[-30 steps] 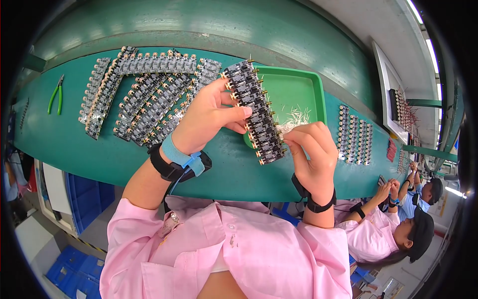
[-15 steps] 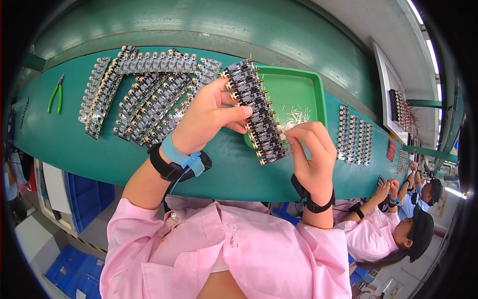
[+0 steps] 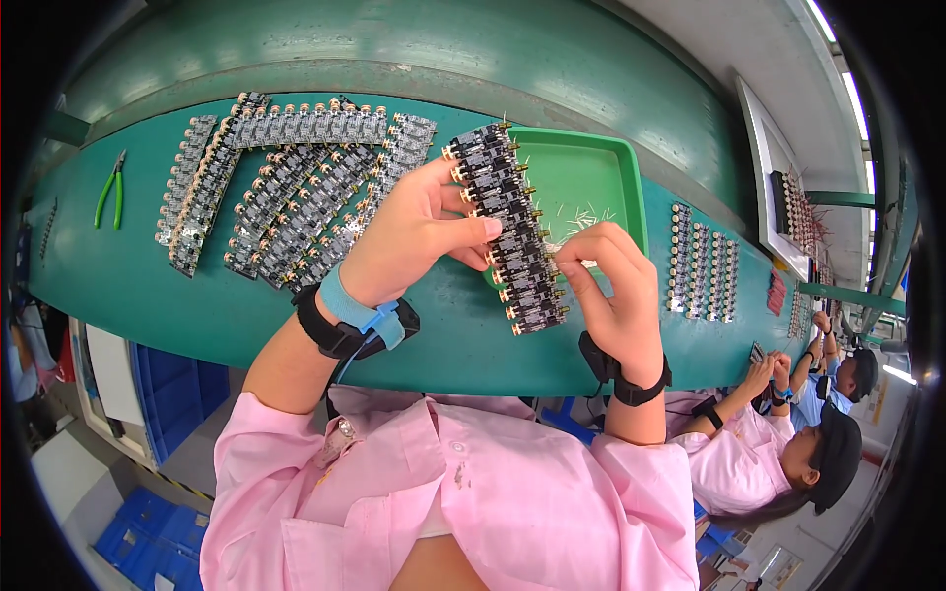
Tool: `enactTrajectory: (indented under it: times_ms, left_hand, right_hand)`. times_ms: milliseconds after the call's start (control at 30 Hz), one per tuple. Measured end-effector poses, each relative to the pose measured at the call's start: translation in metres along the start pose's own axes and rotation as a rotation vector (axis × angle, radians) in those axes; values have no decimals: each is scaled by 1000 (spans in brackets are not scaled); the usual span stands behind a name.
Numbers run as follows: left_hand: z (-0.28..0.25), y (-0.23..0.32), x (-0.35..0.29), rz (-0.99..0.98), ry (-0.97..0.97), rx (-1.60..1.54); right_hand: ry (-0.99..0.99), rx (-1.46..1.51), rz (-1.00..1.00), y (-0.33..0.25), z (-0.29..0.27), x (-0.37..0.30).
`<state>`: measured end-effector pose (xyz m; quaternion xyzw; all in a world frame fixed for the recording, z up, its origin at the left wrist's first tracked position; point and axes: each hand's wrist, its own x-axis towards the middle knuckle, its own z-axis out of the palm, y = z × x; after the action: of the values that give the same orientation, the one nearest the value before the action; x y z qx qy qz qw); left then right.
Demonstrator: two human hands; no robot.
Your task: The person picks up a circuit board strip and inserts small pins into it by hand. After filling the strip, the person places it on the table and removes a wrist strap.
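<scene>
Head view: the strip of small circuit boards (image 3: pixel 507 229) is being held up off the bench, running diagonally from far-left to near-right, between both hands and over the near-left edge of the green tray (image 3: pixel 631 167). The left hand (image 3: pixel 414 231) is clamping the strip's left edge, thumb lying across the face and fingers wrapping behind, likely so the long panel is not flexing or swinging. The right hand (image 3: pixel 611 295) is pinching at the strip's right edge near the lower half, fingertips closed around a point where the brass-tipped connectors are sticking out; whether it is holding a loose pin there I cannot tell. Holding the panel over the tray looks deliberate: thin loose pins (image 3: pixel 581 212) are lying scattered in it, so parts are staying within reach of the right hand and drops are landing inside. Both wrists are wearing black bands, the left also a blue strap (image 3: pixel 357 307) with a cord, probably for static grounding. Further left on the green bench (image 3: pixel 148 286), more board strips (image 3: pixel 296 187) are lying in fanned rows, with green-handled cutters (image 3: pixel 110 187) at the far left. To the right of the tray, another batch of strips (image 3: pixel 702 261) is sitting in parallel columns. Co-workers in pink (image 3: pixel 778 443) are working at the near right.
</scene>
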<state>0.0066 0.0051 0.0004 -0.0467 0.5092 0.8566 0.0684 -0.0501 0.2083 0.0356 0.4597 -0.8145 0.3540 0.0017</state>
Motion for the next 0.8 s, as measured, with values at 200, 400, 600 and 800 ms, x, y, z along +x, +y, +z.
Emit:
enactTrajectory:
  times_ms: [200,400,600,800]
  left_hand:
    - [0,0,1,-1,1,-1]
    - [-2,2,1,3,51,4]
    - [-4,1,4,10,60,13]
    - [-6,0,5,-3,53,21]
  right_hand:
    - [65,128,102,2,0,-2]
    - [85,20,295,23,2,-7]
    - [-172,-128,376,47,10,-16]
    - [-194,-189,343,44,10,-12]
